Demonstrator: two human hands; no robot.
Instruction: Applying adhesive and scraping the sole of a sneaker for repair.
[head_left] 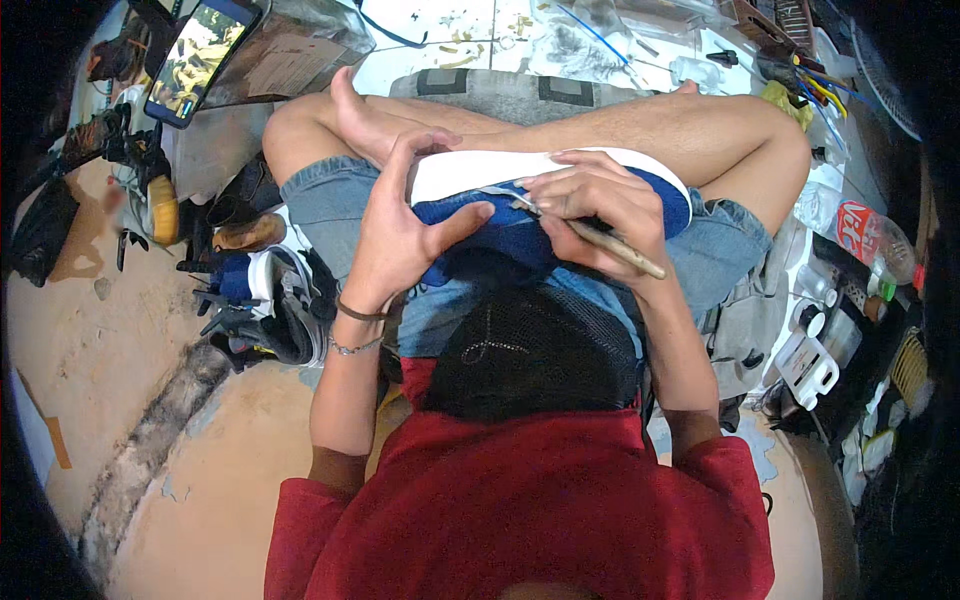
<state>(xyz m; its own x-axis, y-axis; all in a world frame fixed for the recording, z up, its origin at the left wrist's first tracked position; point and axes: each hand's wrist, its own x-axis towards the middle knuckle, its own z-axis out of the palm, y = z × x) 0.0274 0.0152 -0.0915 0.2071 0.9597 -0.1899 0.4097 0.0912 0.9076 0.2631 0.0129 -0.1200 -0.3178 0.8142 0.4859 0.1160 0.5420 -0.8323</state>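
Note:
Across my lap lies a dark blue shoe with a white sole [455,177], its sole edge turned away from me. My left hand [400,220] grips the shoe's left end, thumb on the blue upper [505,238] and fingers around the sole. In my right hand [612,200] is an awl with a pale wooden handle [618,248]; its thin metal tip points left at the seam between upper and sole. A whitish strand [497,191] runs along that seam by the tip. The fingers of my right hand also rest against the sole.
A lit phone [203,58] stands at the upper left. Several shoes [262,285] are piled by my left knee. To my right lie a plastic bottle with a red label [868,237] and a white jug [806,368]. Black mesh fabric [545,350] lies below the shoe.

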